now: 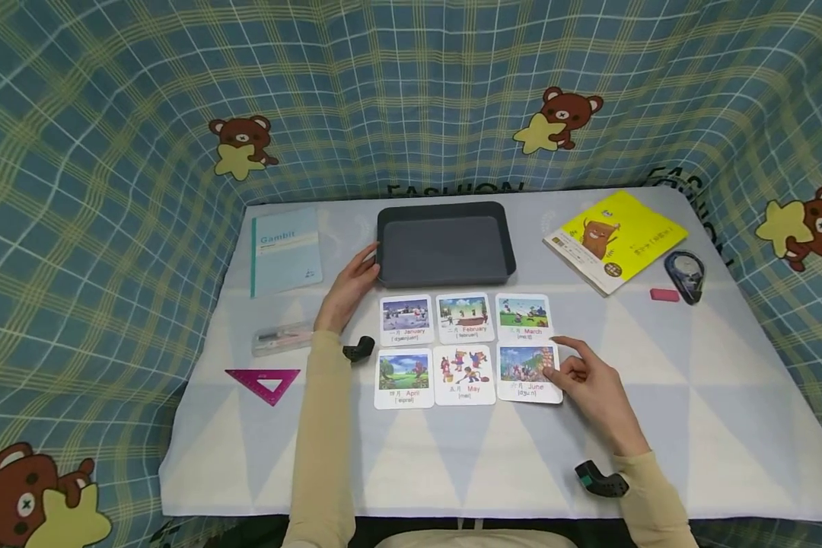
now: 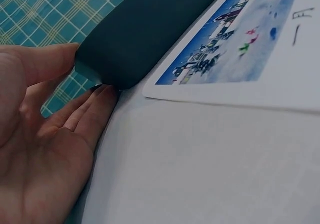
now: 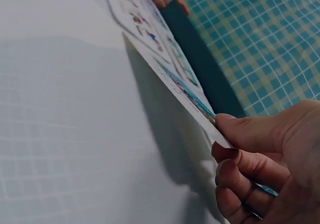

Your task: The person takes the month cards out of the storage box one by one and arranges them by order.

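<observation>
The dark grey tray (image 1: 445, 283) sits at the back middle of the table. At its left end my left hand (image 1: 351, 289) grips the side; in the left wrist view the thumb is at the rim and the fingertips at the base. Picture cards lie in two rows before the tray, among them the January card (image 1: 406, 320) and the May card (image 1: 464, 374). My right hand (image 1: 597, 392) pinches the right edge of the June card (image 1: 529, 373) between thumb and forefinger. In the right wrist view that card is tilted, its held edge raised over the tablecloth.
A pale blue notebook (image 1: 286, 251), a clear case (image 1: 281, 339) and a magenta set square (image 1: 263, 383) lie on the left. To the right are a yellow book (image 1: 616, 240), a pink eraser (image 1: 664, 295) and a dark correction-tape dispenser (image 1: 685, 275). Plaid cloth (image 1: 411, 91) hangs behind.
</observation>
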`<state>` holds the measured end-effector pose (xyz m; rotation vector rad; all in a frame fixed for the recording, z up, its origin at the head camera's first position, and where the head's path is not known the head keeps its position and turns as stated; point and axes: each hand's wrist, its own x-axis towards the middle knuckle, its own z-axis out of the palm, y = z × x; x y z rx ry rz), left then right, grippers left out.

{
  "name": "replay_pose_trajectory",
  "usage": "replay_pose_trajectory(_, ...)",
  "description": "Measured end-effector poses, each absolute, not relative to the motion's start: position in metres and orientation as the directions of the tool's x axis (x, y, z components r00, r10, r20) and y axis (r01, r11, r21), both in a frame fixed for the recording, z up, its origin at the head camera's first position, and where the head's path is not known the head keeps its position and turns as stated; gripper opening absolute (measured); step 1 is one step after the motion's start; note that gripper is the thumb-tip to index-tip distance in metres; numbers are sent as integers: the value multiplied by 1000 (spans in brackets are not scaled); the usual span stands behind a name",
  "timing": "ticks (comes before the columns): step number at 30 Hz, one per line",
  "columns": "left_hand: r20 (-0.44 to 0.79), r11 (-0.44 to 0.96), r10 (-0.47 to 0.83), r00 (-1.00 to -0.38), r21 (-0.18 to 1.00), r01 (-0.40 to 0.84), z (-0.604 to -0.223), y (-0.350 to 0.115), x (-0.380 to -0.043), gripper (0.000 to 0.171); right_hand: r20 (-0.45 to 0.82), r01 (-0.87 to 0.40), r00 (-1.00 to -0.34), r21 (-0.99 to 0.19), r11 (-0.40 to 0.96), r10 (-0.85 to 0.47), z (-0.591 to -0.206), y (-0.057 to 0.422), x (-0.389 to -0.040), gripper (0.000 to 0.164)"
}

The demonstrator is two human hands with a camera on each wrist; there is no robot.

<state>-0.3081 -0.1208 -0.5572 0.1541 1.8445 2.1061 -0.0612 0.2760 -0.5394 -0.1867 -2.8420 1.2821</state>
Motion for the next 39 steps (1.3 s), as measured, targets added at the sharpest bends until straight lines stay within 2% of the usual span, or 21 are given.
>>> replay_pose_trajectory(11, -146, -110, 266, -953, 977, -181, -563, -140, -298, 56, 122, -81, -992, -641, 763, -3, -553, 260, -73, 49)
replay_pose_trajectory(21, -138, -112, 234, -962, 980, -167, -565, -140, -293, 54, 31, -13, -1000, -601, 799, 6, -549, 273, -84, 66)
replay_pose_trajectory(25, -120, -99, 217, -969, 985, -144, -568, -138, -297, 53, 12, -10, -1000, -621, 784, -4, -551, 284, -97, 68)
replay_pose_trajectory(29, -106, -29, 141, -984, 993, -111, -574, -138, -290, 51, 7, 4, -1000, -661, 750, 11, -552, 284, -116, 63)
replay_pose_trajectory(32, -122, 77, 89, -988, 990, -116, -577, -128, -279, 48, -9, 29, -999, -682, 731, 31, -552, 281, -123, 56)
replay_pose_trajectory(35, -105, 226, 35, -994, 969, -94, -569, -111, -273, 46, 16, 3, -1000, -689, 725, 19, -550, 277, -138, 50)
replay_pose_trajectory(39, 20, 470, 14, -1000, 882, 24, -546, -77, -273, 45, 108, -91, -994, -683, 725, -23, -546, 272, -166, 45)
